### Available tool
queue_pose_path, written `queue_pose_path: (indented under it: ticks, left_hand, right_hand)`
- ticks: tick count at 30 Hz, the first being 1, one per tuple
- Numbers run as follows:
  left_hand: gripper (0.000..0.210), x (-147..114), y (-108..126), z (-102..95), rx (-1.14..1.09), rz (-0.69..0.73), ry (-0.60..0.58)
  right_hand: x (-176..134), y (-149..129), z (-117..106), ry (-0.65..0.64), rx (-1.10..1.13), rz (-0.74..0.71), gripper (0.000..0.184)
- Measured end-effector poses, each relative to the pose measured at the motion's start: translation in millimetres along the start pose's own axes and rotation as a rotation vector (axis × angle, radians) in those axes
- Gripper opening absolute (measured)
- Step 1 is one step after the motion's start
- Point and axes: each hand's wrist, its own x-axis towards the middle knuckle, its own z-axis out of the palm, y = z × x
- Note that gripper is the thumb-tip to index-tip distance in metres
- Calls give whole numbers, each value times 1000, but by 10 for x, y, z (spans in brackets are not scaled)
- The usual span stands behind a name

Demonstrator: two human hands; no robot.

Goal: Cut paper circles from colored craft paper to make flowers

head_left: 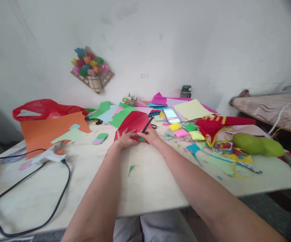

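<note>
In the middle of the table lies a red sheet of paper (137, 120). My left hand (127, 138) rests on its left part with the fingers spread flat. My right hand (150, 136) is closed around a dark pen (147, 124), which tilts up to the right over the sheet. A small green paper piece (142, 139) shows on the red sheet under the right fingers. The pen's tip is hidden by the hand. Just beyond the right hand are black scissor handles (154, 126). Green paper (125, 112) lies partly under the red sheet.
A white glue gun (51, 155) with a looping black cord lies left, by an orange sheet (54, 129). Stacked paper circles (100, 138) sit nearer. Rightward are a phone (172, 115), coloured packets (182, 133), paper scraps, a green pillow-like object (257, 145) and a cutter (249, 167).
</note>
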Motion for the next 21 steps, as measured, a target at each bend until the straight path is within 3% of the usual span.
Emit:
queue_pose_path:
  ticks: [21]
  left_hand:
    - [61,42,-35,24,25,-27,-20]
  right_hand:
    - [-2,-2,39,1,-158,-47,22]
